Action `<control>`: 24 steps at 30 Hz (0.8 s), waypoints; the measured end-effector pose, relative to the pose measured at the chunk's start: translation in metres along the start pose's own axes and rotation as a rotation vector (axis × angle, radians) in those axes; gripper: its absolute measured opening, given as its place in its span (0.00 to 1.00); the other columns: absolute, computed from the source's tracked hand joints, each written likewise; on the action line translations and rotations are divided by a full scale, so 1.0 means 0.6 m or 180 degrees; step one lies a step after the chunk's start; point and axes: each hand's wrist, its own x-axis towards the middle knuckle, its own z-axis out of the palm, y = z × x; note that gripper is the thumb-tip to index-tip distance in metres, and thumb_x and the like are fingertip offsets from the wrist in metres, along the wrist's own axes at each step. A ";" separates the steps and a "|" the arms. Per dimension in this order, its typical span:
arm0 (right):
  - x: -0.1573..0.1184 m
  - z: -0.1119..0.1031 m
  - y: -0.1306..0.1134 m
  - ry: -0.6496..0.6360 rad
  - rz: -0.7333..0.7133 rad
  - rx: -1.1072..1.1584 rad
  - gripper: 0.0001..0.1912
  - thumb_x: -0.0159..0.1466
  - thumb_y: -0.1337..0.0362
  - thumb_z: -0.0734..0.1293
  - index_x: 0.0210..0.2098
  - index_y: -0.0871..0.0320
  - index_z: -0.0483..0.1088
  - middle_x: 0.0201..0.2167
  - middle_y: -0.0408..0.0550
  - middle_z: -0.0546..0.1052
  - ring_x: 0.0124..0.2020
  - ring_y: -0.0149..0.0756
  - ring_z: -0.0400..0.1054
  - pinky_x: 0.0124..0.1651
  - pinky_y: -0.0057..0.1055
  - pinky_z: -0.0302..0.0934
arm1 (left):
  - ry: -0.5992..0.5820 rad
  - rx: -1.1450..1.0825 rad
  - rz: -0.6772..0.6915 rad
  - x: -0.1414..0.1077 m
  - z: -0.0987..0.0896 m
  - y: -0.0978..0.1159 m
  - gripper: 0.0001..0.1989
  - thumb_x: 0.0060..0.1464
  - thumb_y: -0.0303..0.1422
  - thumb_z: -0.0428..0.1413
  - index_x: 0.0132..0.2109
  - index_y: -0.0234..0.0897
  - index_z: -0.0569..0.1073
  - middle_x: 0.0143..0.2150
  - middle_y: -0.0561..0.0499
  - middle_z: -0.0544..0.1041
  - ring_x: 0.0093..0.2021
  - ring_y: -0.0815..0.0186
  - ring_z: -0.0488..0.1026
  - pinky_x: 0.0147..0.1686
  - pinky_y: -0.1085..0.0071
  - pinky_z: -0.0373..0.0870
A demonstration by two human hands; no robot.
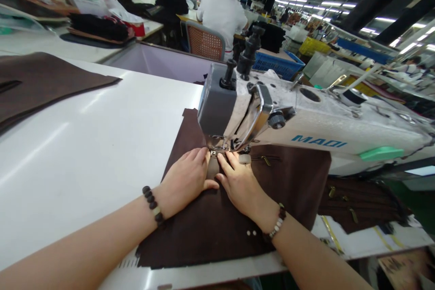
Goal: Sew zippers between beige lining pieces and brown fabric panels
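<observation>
A dark brown panel (207, 231), leather-like, lies flat on the white table under the head of a sewing machine (288, 122). On its left part rests my left hand (186, 176), fingers stretched toward the presser foot (213, 152). My right hand (239, 183) presses flat on the panel just right of the foot, fingers spread. Both hands are open and hold nothing between the fingers. To the right of my right hand, a brass-coloured zipper pull (266, 160) shows on a zipper line in the panel. The needle tip is hard to make out among the metal parts.
Another brown piece (44, 81) lies on the white table (112, 145) at left. More brown pieces with zipper pulls (360, 199) are stacked at right. Behind the machine are a blue crate (278, 63), a chair (205, 41) and a seated person (222, 16).
</observation>
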 end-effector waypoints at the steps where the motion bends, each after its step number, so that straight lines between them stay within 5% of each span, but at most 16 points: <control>1: 0.002 -0.001 0.000 -0.0022 -0.0003 0.0016 0.24 0.67 0.62 0.57 0.61 0.62 0.55 0.59 0.56 0.61 0.61 0.48 0.50 0.57 0.51 0.53 | -0.0009 0.0000 -0.0001 0.001 -0.001 0.000 0.35 0.47 0.54 0.55 0.49 0.24 0.69 0.45 0.38 0.70 0.46 0.53 0.67 0.49 0.61 0.65; 11: 0.014 -0.005 0.005 0.0148 0.0025 -0.0113 0.22 0.66 0.61 0.58 0.59 0.57 0.57 0.58 0.57 0.61 0.56 0.45 0.59 0.54 0.49 0.57 | 0.0000 0.0074 0.0071 0.010 0.002 -0.009 0.34 0.49 0.54 0.52 0.47 0.24 0.71 0.44 0.39 0.70 0.46 0.53 0.66 0.47 0.61 0.65; 24: 0.012 -0.016 0.005 0.0100 -0.0015 -0.0053 0.22 0.66 0.61 0.58 0.59 0.56 0.58 0.57 0.55 0.63 0.57 0.45 0.58 0.58 0.51 0.52 | -0.0104 0.0075 0.0060 0.012 -0.002 -0.009 0.34 0.50 0.53 0.53 0.48 0.23 0.70 0.44 0.38 0.70 0.46 0.53 0.66 0.48 0.61 0.64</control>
